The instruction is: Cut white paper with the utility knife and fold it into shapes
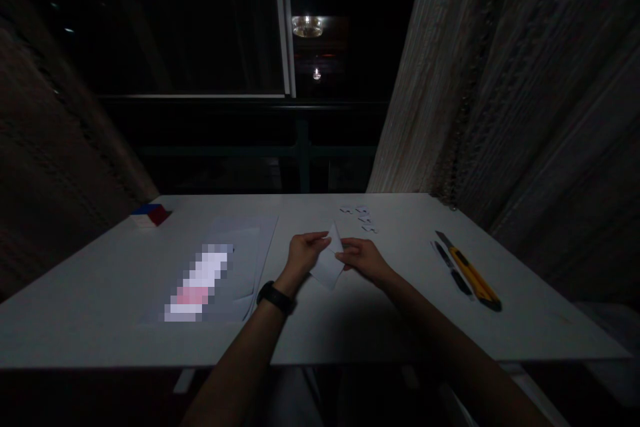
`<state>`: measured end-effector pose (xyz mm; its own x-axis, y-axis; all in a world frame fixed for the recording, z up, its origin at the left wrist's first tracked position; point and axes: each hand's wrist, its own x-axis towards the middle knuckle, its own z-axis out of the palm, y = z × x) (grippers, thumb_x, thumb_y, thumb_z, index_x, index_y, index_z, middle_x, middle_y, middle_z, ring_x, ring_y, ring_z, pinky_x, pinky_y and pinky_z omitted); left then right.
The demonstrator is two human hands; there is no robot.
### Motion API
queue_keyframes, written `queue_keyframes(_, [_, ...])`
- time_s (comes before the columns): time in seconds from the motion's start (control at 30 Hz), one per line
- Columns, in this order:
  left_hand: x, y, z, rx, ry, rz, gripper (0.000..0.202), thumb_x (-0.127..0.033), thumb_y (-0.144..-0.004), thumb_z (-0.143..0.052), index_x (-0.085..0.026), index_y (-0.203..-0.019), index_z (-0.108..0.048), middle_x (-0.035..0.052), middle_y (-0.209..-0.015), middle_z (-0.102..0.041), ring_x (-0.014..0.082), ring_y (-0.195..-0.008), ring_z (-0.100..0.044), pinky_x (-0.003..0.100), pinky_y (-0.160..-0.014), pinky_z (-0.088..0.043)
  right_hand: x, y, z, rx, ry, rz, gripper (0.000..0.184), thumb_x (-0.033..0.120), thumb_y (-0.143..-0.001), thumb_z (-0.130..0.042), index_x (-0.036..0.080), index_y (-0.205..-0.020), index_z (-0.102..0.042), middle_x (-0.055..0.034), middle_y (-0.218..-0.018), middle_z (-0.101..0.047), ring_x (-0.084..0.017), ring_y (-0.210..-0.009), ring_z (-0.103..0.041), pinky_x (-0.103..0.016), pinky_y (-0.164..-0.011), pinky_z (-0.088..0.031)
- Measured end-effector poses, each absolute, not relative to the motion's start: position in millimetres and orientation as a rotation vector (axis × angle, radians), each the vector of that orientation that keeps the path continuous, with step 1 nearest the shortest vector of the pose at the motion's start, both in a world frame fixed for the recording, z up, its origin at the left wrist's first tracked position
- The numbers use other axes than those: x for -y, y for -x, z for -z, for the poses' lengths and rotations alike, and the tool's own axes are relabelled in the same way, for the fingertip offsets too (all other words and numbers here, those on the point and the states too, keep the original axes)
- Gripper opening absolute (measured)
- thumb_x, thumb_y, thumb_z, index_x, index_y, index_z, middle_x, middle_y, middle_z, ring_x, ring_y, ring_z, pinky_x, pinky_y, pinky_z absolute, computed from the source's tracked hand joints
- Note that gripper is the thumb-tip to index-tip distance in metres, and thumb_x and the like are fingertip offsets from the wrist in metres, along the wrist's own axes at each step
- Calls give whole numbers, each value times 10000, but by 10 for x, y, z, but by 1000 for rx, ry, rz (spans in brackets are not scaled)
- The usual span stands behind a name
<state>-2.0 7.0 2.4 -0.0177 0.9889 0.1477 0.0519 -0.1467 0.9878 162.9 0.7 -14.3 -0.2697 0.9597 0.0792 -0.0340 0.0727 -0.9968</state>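
Both my hands hold a small white piece of paper (329, 267) just above the white table (100, 293), near its middle. My left hand (304, 255), with a dark watch on its wrist, pinches the paper's left upper edge. My right hand (365, 259) grips the paper's right side, fingers closed on it. The paper's top corner sticks up between the two hands.
A yellow utility knife (475, 277) and a dark pen (453, 268) lie at the right. Small paper scraps (361, 217) lie beyond my hands. White sheets (235, 260) lie at the left, a coloured cube (150, 214) at the far left corner. Curtains hang on both sides of a dark window.
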Motion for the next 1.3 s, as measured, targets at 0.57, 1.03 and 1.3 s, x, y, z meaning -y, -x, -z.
queue_keyframes(0.57, [-38,38,-46,-1194,-1986,-1242,316,-169,-815,-462,-174,-1090,-619,58,-1074,-646,179,-987,-595,295,-885,-432,31,-1548,99,1364,1066,-1275,465,303,-538,-715,114,-951,-615,24,-543,-607,-117,-477,-547,-249,-471,-461])
queue_keyframes(1.03, [30,-23,-85,-1148,-1672,-1362,286,-249,-735,-612,-168,-1005,-663,71,-963,-686,197,-882,-630,303,-807,-467,80,-1578,51,1379,954,-1408,366,412,-603,-703,109,-797,-637,-41,-664,-670,-165,-593,-633,-277,-529,-522])
queue_keyframes(1.3, [-42,12,-80,-1236,-1353,-1472,316,-263,-667,-670,-132,-954,-683,90,-890,-700,210,-804,-644,300,-720,-495,50,-1582,75,1192,977,-1450,389,341,-563,-759,120,-851,-620,-54,-649,-681,-159,-532,-637,-274,-497,-535])
